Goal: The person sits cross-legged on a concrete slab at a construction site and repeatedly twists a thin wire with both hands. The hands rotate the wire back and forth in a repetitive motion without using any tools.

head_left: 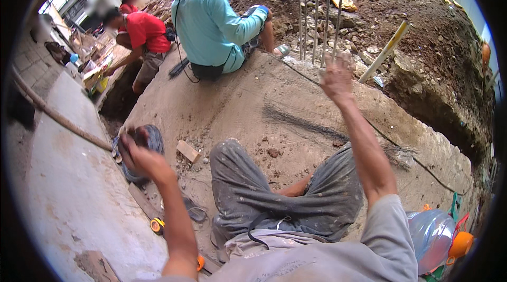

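I sit cross-legged on a rough concrete slab point(227, 107), both forearms raised. My left hand point(138, 154) is smeared by motion, and its fingers do not show clearly. Behind it lies a dark grey-blue bundle point(154, 138); whether the hand touches it I cannot tell. Up at the far right, my right hand point(338, 78) is lifted with its slightly blurred fingers pointing upward and loosely apart. Nothing shows in it. Upright steel bars point(317, 18) stand just beyond that hand. Loose thin black wire point(301, 119) is spread on the slab below my right forearm.
A person in a turquoise shirt point(211, 23) sits ahead; others in red point(145, 29) crouch by a trench. Near my left are a wood block point(188, 151) and tape measure point(157, 225). A plastic jug point(430, 234) stands right. A pipe point(384, 52) leans beside rubble.
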Demonstrator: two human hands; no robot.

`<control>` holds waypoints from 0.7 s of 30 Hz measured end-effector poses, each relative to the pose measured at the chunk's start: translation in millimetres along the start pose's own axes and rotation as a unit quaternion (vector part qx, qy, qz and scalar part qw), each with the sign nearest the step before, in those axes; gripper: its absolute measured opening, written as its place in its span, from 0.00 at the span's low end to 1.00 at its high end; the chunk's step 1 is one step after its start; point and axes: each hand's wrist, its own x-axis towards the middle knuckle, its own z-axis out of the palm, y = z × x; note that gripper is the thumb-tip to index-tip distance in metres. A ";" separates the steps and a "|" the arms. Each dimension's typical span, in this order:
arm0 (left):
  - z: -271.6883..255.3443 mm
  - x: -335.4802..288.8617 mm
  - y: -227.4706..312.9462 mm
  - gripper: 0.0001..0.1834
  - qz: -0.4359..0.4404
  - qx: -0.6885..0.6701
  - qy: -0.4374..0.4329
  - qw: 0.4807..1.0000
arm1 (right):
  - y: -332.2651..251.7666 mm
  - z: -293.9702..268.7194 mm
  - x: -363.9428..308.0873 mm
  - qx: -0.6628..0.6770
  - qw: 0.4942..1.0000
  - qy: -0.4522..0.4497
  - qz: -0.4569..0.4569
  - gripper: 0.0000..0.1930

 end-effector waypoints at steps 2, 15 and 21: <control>-24.0 -65.3 2.3 0.17 0.109 0.042 -0.005 0.993 | -49.2 -11.9 -9.5 0.289 0.938 -0.157 0.106 0.27; -110.5 -252.3 -10.0 0.23 0.178 0.013 -0.677 0.714 | -73.8 -88.6 -293.1 0.792 0.284 -0.359 0.404 0.21; -82.3 -272.7 -12.2 0.22 0.182 -0.041 -0.692 0.697 | -41.6 -102.8 -291.4 0.747 0.314 -0.359 0.463 0.15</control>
